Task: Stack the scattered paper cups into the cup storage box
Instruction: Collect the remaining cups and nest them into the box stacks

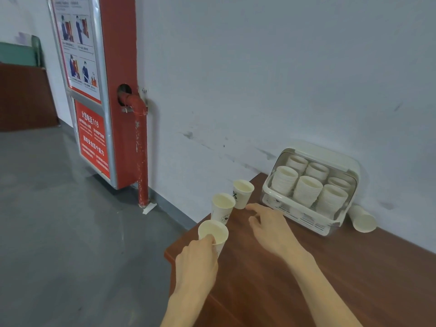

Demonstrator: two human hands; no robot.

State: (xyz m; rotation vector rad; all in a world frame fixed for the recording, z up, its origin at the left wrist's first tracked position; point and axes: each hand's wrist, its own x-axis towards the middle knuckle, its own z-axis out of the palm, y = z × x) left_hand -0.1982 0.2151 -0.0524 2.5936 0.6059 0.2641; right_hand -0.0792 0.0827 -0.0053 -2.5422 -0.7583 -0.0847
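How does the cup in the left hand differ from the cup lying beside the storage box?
The held cup stands upright near the table's left end, gripped by the left hand; the lying cup rests on its side, right of the storage box, untouched. The held cup's mouth faces up; the lying cup's faces sideways. Both are white paper cups.

Three upright cups (223,205) left of stack-filled storage box (306,213).

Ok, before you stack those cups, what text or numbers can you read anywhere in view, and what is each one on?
"火警电话119": red lower panel of the red wall-mounted fire cabinet.
"消防安全四个能力": same red panel, lower down; reading uncertain.
Smaller lines on that panel: too blurred.
Captions on the illustrated instruction poster above: too small.
Black "%"-like mark: farthest upright white paper cup; partly hidden.
Black print on the middle upright white paper cup: unreadable.
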